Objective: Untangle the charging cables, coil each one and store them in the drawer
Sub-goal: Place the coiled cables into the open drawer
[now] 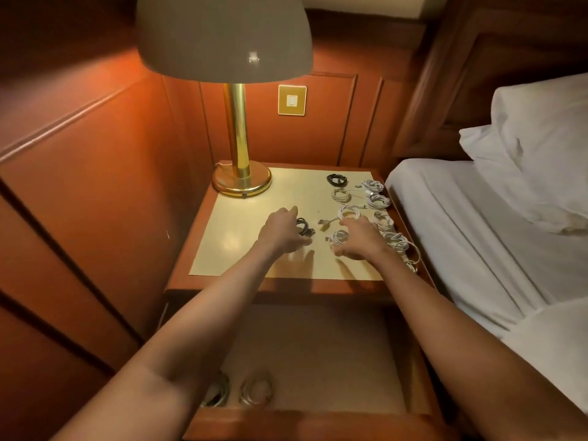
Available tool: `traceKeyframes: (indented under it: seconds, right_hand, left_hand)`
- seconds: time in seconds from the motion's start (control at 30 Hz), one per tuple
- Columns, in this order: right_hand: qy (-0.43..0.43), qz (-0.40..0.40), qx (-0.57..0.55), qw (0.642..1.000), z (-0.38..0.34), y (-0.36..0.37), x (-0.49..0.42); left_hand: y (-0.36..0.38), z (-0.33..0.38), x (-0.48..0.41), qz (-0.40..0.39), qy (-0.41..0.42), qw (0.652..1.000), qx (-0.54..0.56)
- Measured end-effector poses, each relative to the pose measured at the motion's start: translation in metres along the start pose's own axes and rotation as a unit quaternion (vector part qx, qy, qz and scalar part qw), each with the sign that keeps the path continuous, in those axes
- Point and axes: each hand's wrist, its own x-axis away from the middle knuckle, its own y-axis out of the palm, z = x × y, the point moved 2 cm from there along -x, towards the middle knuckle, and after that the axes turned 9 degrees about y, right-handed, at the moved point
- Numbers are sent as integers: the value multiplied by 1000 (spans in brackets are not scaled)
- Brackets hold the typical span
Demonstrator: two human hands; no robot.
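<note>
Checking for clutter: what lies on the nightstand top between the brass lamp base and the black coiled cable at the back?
Nothing: in the head view, the cream top between the brass lamp base and the black coiled cable is bare.

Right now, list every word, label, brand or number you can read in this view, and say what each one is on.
None can be read.
The wall switch plate shows no legible marking.
The lamp shade and brass base are bare.
The coiled cables on the nightstand top, and the plugs, are too small and blurred to show any brand.

Bare forearms, sleeveless, no rings or watch
</note>
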Motion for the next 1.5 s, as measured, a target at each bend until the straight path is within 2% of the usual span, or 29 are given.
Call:
traceKeyframes:
  seconds: [0.1, 0.23, 0.33, 0.47, 0.6, 0.7, 0.83, 0.97, 1.13, 1.27, 1.4, 1.5]
  right_hand:
    - [-24, -25, 10, 999, 4, 6, -14]
    - [-61, 6, 3, 998, 7, 5, -21]
    - [-58, 16, -9, 998, 6, 3, -19]
    - [-58, 28, -39, 997, 6, -2, 6]
    - [-91, 58, -113, 988, 17, -3, 70]
    - [-129, 4, -125, 984, 31, 18, 134]
    - [-102, -90, -24, 990, 45, 80, 172]
    - [-98, -157, 53, 981, 42, 118, 172]
    - [-98, -195, 73, 973, 40, 144, 172]
    - [-92, -227, 64, 967, 41, 150, 172]
    - [-100, -260, 46, 959, 46, 133, 172]
    - [-114, -216, -22, 970, 52, 77, 163]
  left_hand:
    - [15, -3, -20, -19, 12, 999, -31]
    - [19, -9, -29, -10, 20, 998, -57]
    - [19, -9, -25, -11, 47, 996, -71]
    - [9, -8, 3, -30, 70, 994, -82]
    - [-11, -3, 72, -21, 113, 993, -37]
    - [-9, 12, 142, -56, 162, 985, -4]
    - [36, 15, 205, -165, 175, 970, -28]
    - [84, 4, 210, -256, 142, 955, -46]
    - [112, -6, 205, -312, 101, 944, -45]
    - [111, -5, 205, -317, 99, 942, -51]
    - [105, -4, 203, -368, 88, 925, -40]
    - [85, 4, 191, -350, 117, 929, -20]
